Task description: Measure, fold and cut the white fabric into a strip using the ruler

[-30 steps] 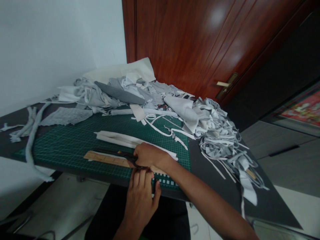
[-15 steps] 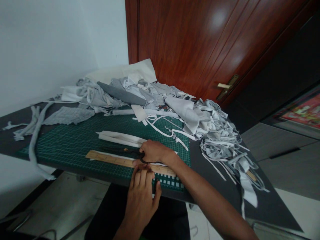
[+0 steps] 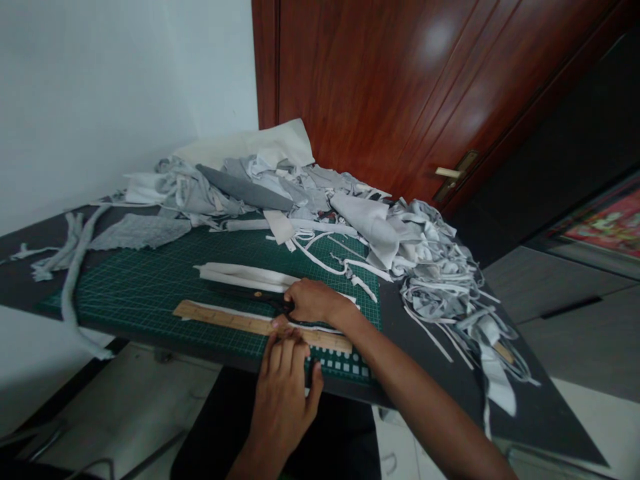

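Note:
My right hand (image 3: 315, 300) is closed around the handles of black scissors (image 3: 257, 294), whose blades point left, low over the cutting mat. Just beyond them lies a folded strip of white fabric (image 3: 245, 274). A wooden ruler (image 3: 215, 316) rests along the near part of the mat, with a thin white edge of fabric showing beneath it. My left hand (image 3: 285, 373) is open, its fingertips lying on the ruler and its thumb apart. A small dark thing shows between thumb and index finger; I cannot make it out.
The green cutting mat (image 3: 135, 280) covers much of the dark table (image 3: 415, 373). Grey and white fabric scraps (image 3: 300, 187) are heaped along the back, and a tangle of strips (image 3: 435, 293) lies on the right. A long grey strip (image 3: 73, 287) hangs over the front left edge.
My right hand and the scissors have shifted slightly right and away from the ruler. My left hand stays on the ruler.

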Demonstrator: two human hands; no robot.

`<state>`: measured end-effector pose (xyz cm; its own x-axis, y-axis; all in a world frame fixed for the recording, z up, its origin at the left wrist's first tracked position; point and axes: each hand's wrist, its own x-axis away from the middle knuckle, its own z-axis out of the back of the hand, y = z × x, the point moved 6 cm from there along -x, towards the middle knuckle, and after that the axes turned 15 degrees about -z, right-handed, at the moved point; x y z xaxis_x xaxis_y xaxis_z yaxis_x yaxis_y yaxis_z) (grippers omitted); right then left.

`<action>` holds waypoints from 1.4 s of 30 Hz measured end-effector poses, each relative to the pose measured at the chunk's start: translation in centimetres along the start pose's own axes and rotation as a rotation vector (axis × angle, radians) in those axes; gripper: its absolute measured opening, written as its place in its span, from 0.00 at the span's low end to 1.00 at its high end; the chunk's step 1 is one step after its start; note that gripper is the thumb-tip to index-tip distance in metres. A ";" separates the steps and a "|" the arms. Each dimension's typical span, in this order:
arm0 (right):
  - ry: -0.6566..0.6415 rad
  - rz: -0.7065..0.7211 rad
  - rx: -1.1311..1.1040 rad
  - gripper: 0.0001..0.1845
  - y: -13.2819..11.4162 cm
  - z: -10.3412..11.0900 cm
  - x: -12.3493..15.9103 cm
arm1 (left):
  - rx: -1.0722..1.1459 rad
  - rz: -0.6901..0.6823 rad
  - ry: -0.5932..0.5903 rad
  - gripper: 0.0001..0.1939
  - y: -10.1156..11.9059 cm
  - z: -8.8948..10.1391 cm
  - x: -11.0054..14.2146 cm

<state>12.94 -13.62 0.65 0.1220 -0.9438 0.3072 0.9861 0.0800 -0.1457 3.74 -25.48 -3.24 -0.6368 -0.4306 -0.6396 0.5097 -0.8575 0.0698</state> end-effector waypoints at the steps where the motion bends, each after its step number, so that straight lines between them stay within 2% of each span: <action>1: -0.003 -0.003 -0.005 0.13 0.1 0.0 0.0 | 0.003 0.003 -0.003 0.11 0.0 0.0 0.0; 6: -0.020 -0.026 -0.017 0.11 1.0 0.1 0.6 | 0.012 0.006 -0.017 0.12 -0.1 -0.3 0.3; 14: -0.058 -0.040 -0.049 0.15 2.6 0.0 1.5 | 0.015 0.014 -0.016 0.13 -0.1 -0.5 0.6; 21: -0.018 -0.003 -0.075 0.16 3.9 -0.4 2.1 | 0.047 0.029 -0.031 0.10 -0.2 -0.3 0.6; 29: -0.023 -0.058 -0.147 0.22 7.1 -0.9 3.4 | 0.074 0.025 -0.053 0.09 -0.3 0.0 0.1; 36: -0.082 -0.169 -0.114 0.19 10.7 -0.5 4.4 | 0.089 -0.001 -0.082 0.08 -0.8 0.4 -0.2; 39: -0.067 -0.200 -0.104 0.17 12.1 -0.2 5.4 | 0.095 -0.024 -0.106 0.11 -1.2 0.4 -0.5; 42: -0.050 -0.217 -0.107 0.13 13.4 -0.2 6.5 | 0.085 -0.040 -0.108 0.18 -1.6 0.5 -0.7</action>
<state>26.95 -18.73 0.53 -0.0836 -0.9180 0.3877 0.9725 -0.1601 -0.1693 3.12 -23.97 -2.51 -0.7164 -0.4191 -0.5577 0.4346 -0.8935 0.1132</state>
